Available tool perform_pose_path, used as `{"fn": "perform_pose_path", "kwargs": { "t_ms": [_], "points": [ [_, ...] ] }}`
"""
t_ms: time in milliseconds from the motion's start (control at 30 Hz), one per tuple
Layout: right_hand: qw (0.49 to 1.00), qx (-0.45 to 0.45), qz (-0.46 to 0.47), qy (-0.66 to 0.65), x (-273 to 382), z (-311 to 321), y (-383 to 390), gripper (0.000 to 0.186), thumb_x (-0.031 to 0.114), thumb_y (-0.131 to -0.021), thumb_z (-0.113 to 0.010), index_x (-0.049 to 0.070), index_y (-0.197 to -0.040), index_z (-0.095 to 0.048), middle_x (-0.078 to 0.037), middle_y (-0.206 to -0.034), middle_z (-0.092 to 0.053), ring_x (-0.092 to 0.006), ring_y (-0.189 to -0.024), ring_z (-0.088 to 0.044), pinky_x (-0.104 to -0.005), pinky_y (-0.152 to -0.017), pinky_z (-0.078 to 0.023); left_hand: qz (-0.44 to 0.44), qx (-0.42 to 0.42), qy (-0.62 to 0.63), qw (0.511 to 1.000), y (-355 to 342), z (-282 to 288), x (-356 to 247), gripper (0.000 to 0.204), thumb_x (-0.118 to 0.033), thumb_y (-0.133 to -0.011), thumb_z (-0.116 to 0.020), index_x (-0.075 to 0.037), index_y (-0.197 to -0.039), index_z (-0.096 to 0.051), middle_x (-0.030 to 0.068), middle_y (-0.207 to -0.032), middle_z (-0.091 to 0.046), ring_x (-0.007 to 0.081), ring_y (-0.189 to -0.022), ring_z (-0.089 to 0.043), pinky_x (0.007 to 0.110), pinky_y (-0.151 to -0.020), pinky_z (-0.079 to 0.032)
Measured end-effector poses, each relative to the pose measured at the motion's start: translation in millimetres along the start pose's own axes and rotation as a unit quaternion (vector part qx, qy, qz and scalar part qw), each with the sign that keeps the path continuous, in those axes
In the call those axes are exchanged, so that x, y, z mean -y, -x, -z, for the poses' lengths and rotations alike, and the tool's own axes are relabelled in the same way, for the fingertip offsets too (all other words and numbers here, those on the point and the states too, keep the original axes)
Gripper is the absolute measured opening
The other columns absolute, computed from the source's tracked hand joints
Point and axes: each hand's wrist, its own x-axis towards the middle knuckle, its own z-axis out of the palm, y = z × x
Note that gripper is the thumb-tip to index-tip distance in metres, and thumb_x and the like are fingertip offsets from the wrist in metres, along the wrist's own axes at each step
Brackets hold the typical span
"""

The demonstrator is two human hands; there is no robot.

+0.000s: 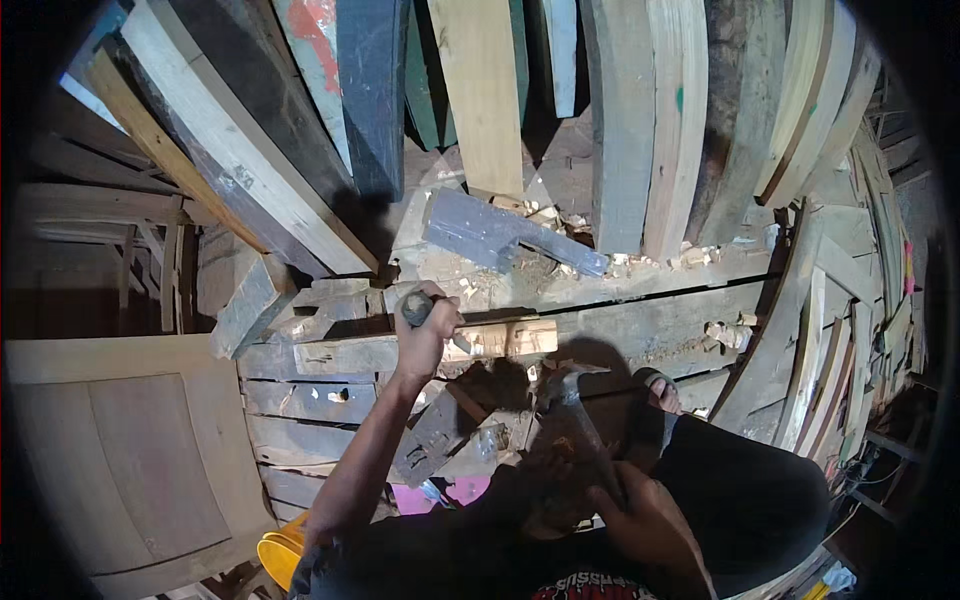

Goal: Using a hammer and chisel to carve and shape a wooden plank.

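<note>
Head view: the left hand (pixel 431 338) wraps a round-butted tool (pixel 416 310), likely a chisel, at the wooden bar (pixel 515 338) over planks (pixel 660 322); the right hand (pixel 645 512) closes round a hammer (pixel 588 425), probably stiff, head-heavy, best gripped low. Its handle slants up-left; the bar runs left to right.

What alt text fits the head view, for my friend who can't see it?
A person's left hand holds a round-ended tool, possibly a chisel, at a wooden block; the right hand grips a hammer. Wood chips litter the planks, with long boards beyond.
</note>
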Motion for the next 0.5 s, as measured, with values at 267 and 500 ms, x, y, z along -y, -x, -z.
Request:
{"fn": "perform_pose_path", "kwargs": {
  "t_ms": [267,500],
  "points": [
    [0.999,-0.007,0.010,0.039,16.0,-1.9,-17.2,0.040,0.031,-0.097,-0.071,0.003,-0.124,-0.063,-0.023,-0.089,-0.070,-0.0415,-0.084,-0.071,-0.0475,-0.076,-0.053,-0.152,-0.045,0.107,0.982,1.9,-19.4,27.4,0.013,0.002,-0.094,-0.057,-0.002,-0.084,-0.049,0.0016,-0.067,-0.050,0.0094,-0.058,-0.049,0.028,-0.052,-0.041],
    [0.997,-0.047,-0.036,0.053,5.8,-3.7,-25.4,0.042,0.031,-0.099,-0.068,0.000,-0.125,-0.060,-0.030,-0.097,-0.072,-0.0487,-0.095,-0.071,-0.0545,-0.079,-0.054,-0.243,-0.067,-0.093,0.963,6.9,-47.6,44.4,0.024,0.006,-0.080,-0.067,-0.004,-0.074,-0.046,0.0018,-0.064,-0.050,0.0081,-0.057,-0.044,0.029,-0.053,-0.038]
  ]
}}
